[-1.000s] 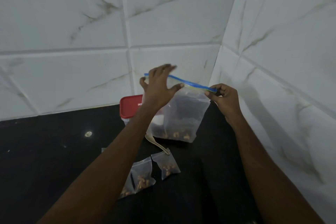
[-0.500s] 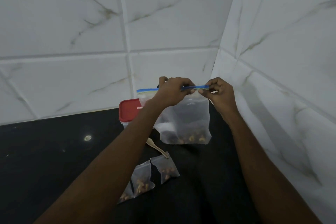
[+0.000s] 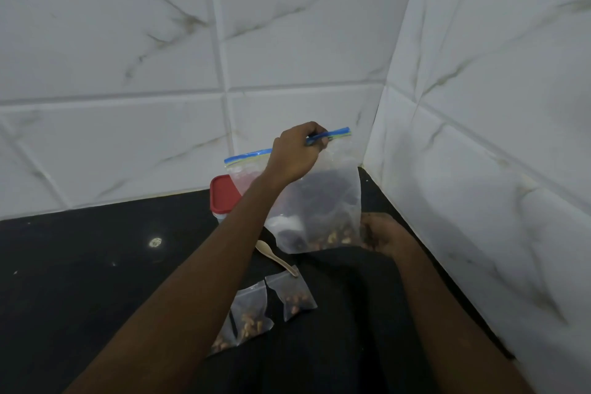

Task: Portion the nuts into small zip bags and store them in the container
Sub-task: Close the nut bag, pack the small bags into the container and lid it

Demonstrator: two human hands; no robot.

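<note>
Pinching blue zip edge [image 3: 249, 158], left fingers [image 3: 320, 132].

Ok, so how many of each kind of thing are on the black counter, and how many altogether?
big zip bag with blue seal: 1
small zip bags of nuts: 3 (one is partly hidden by the arm)
red-lidded container: 1
beige spoon: 1
Total: 6
</note>
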